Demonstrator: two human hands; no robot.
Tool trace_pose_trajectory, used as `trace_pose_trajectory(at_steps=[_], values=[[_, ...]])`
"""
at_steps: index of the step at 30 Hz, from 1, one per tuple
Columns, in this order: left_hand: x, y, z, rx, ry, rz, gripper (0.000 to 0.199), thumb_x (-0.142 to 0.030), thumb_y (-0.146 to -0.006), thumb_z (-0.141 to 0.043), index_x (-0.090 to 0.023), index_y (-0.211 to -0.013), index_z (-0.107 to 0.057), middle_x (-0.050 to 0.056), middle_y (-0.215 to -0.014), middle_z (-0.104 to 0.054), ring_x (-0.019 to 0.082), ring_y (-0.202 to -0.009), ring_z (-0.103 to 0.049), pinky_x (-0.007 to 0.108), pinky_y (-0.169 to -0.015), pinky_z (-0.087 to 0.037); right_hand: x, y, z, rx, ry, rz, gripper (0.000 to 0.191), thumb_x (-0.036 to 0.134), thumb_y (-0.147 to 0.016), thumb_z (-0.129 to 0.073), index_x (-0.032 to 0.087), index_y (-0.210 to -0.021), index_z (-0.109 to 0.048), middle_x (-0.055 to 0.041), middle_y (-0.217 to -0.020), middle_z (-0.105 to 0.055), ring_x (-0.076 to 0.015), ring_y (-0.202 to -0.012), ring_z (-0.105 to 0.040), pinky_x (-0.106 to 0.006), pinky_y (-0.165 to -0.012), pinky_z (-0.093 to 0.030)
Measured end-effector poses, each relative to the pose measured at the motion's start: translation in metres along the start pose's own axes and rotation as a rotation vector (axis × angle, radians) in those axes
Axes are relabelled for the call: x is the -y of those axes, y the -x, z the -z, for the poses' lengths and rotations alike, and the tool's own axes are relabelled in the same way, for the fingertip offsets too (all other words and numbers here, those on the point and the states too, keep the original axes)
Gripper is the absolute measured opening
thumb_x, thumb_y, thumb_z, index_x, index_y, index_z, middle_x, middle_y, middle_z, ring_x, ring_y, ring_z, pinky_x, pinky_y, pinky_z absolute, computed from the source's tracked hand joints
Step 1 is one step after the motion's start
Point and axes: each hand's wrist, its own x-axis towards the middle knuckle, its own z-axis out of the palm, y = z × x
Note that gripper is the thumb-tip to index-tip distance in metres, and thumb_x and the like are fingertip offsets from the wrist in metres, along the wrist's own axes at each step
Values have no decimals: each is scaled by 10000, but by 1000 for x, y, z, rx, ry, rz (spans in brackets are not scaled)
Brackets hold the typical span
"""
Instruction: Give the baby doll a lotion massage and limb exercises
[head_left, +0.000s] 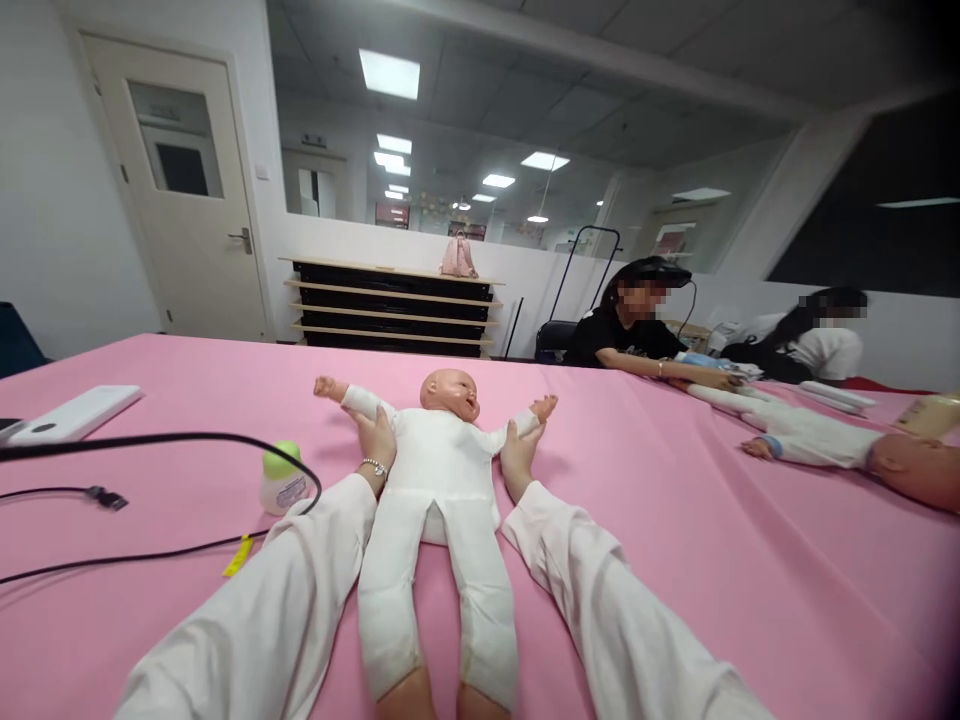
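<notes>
A baby doll [442,465] in a white cloth suit lies on its back on the pink table cover [660,520], its head away from me and turned to the right, arms spread. My left hand [377,440] is wrapped round the doll's side and upper arm on the left, a beaded bracelet on the wrist. On the other side, my right hand [519,455] grips the doll's upper arm near the armpit. Both thumbs point up; the fingers beneath are partly hidden by the doll.
A green-capped white bottle [285,480], black cables [180,438] and a white power bank [79,413] lie at left. At right, a person [634,320] handles a second doll [817,430]; another person [817,335] sits behind.
</notes>
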Motion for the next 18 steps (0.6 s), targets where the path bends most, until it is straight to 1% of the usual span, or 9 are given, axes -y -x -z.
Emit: trace_pose_trajectory(at_steps=[2,3,5,6,8,9,12,15,18], values=[[2,-1,-1,-120,-155,-136,669,-365,-871,-378,-134,-1421,-75,161,-1402,-359,279,-1186,-464,338,-889,-408,3,0,-5,49,23,67,699,335,-803,-414,146,-1392,-87,-148,-1468,-200,-189,-1344,-246,-428,-1083,-218],[1,-2,-1,-140,-241,-211,696,-358,-866,-389,-156,-1434,-41,149,-1401,-363,283,-1169,-479,339,-868,-417,5,-1,-8,75,30,53,717,339,-807,-418,143,-1402,-69,-145,-1475,-186,-188,-1349,-233,-421,-1085,-213],[-1,-5,-2,-78,-400,-322,721,-347,-860,-394,-194,-1447,-4,146,-1360,-409,291,-1089,-536,342,-790,-442,8,-2,-13,133,49,6,761,336,-813,-419,126,-1418,-7,-146,-1485,-160,-191,-1357,-212,-422,-1085,-206],[-2,-6,-1,-36,-470,-339,716,-347,-859,-392,-211,-1450,-11,151,-1321,-443,295,-1034,-565,344,-747,-449,9,-2,-15,168,60,-11,775,326,-817,-414,119,-1422,25,-147,-1485,-161,-190,-1358,-212,-426,-1084,-204],[-3,-9,0,42,-593,-320,705,-354,-851,-406,-238,-1452,-55,161,-1227,-512,303,-937,-601,347,-683,-446,9,-4,-19,245,69,-7,768,298,-824,-400,134,-1428,47,-131,-1482,-188,-181,-1350,-237,-432,-1084,-201],[-2,-11,1,87,-631,-311,700,-365,-846,-418,-247,-1450,-85,157,-1179,-545,304,-910,-608,345,-672,-443,7,-5,-19,281,68,10,748,287,-829,-391,157,-1432,31,-112,-1480,-207,-172,-1344,-253,-431,-1086,-197],[2,-17,5,215,-631,-323,624,-403,-840,-445,-267,-1416,-248,119,-1098,-614,296,-926,-605,335,-709,-434,1,-6,-18,374,55,38,673,290,-838,-379,217,-1437,-80,-53,-1472,-255,-157,-1335,-276,-412,-1097,-181],[8,-21,7,246,-608,-316,497,-398,-837,-450,-271,-1317,-432,96,-1068,-648,293,-957,-597,337,-751,-426,-6,-7,-16,445,65,-11,650,355,-835,-407,203,-1427,-185,-61,-1445,-319,-186,-1318,-316,-389,-1080,-235],[13,-24,6,227,-661,-289,431,-369,-837,-431,-239,-1240,-515,113,-1034,-663,299,-934,-605,345,-742,-425,-10,-9,-17,473,89,-64,633,423,-834,-414,172,-1400,-282,-89,-1391,-408,-226,-1271,-395,-392,-1040,-313]])
